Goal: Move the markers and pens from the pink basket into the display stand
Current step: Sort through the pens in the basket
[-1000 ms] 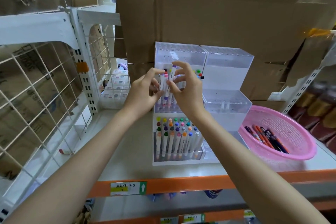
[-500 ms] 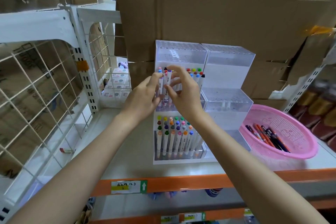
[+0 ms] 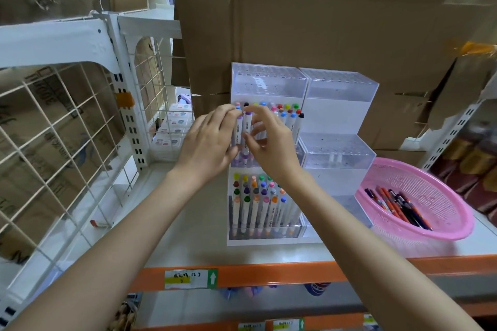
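My left hand (image 3: 207,142) and right hand (image 3: 271,145) have come lower, fingers pinching white purple-capped markers (image 3: 247,125) into the middle tier of the clear acrylic stepped display stand (image 3: 338,148), mid-way along the grey shelf board (image 3: 188,239), while red and black pens (image 3: 398,204) wait in the pink plastic mesh basket (image 3: 443,188) at its right edge.

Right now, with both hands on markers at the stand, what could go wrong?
The held markers, pinched by the left hand and right hand, stand tight against the packed row in the display stand; a slip could tilt neighbours. The pink basket sits near the shelf edge; a returning right hand might nudge it.
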### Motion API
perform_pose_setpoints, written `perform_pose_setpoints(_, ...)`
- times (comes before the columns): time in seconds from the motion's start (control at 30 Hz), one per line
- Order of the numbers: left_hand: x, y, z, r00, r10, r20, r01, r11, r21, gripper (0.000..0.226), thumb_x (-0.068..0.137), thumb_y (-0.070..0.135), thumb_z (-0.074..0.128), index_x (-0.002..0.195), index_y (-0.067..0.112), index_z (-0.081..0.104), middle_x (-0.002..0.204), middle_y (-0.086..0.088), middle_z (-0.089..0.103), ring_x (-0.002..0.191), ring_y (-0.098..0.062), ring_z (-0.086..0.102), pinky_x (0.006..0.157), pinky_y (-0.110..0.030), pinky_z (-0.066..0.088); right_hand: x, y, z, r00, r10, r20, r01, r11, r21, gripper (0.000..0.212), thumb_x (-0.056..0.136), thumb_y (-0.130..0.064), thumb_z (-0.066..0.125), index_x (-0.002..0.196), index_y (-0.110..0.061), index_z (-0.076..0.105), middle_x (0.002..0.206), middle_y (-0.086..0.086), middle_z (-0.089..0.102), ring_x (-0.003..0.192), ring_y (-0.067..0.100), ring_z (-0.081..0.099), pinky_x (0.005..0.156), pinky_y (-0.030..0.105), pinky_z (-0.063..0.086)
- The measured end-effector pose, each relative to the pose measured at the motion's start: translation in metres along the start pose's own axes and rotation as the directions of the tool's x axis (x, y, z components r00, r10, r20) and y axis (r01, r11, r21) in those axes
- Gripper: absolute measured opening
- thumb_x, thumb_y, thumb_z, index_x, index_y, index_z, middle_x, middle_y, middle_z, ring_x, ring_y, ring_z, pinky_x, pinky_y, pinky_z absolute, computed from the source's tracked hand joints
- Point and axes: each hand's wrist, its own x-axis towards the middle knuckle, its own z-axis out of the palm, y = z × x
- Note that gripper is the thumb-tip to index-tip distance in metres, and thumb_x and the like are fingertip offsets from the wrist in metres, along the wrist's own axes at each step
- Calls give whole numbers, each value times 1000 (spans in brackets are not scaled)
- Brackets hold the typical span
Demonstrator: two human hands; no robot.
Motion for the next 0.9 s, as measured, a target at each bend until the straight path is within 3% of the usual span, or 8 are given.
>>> perform_pose_setpoints(0.23,-3,-6,-5,992,-2,125,-10,996,91,77,81,30,70,146,13,32,149,-5,40,135,-23,40,113,-46,26,1,2,-2,1000,-10,5,11,1000,-8,43,89,-3,63,126,-21,52,98,-8,56,79,12,61,71,29,57)
perform_pose_setpoints(0.43,-1,-6,-8,984,-22,178,0,992,126,79,83,37,67,148,17,27,146,-4,43,135,-21,40,116,-48,21,2,2,-3,1000,3,2,-3,1000,-13,44,87,-5,66,123,-25,50,93,-1,60,75,11,62,69,27,57)
perform_pose_setpoints(0.67,2,-2,-7,982,-33,187,14,994,104,83,83,36,67,150,16,21,153,-2,32,140,-19,32,117,-45,17,6,0,-7,1000,-1,6,1,999,-41,36,85,-5,69,117,-15,54,87,4,61,70,15,64,66,26,57)
perform_pose_setpoints(0.9,5,-2,-6,977,-40,209,17,993,114,89,82,39,68,151,17,17,158,0,20,143,-18,24,117,-44,14,12,-1,-11,998,-19,57,21,999,-35,35,83,-1,69,114,-9,54,77,-10,55,63,8,63,63,17,56)
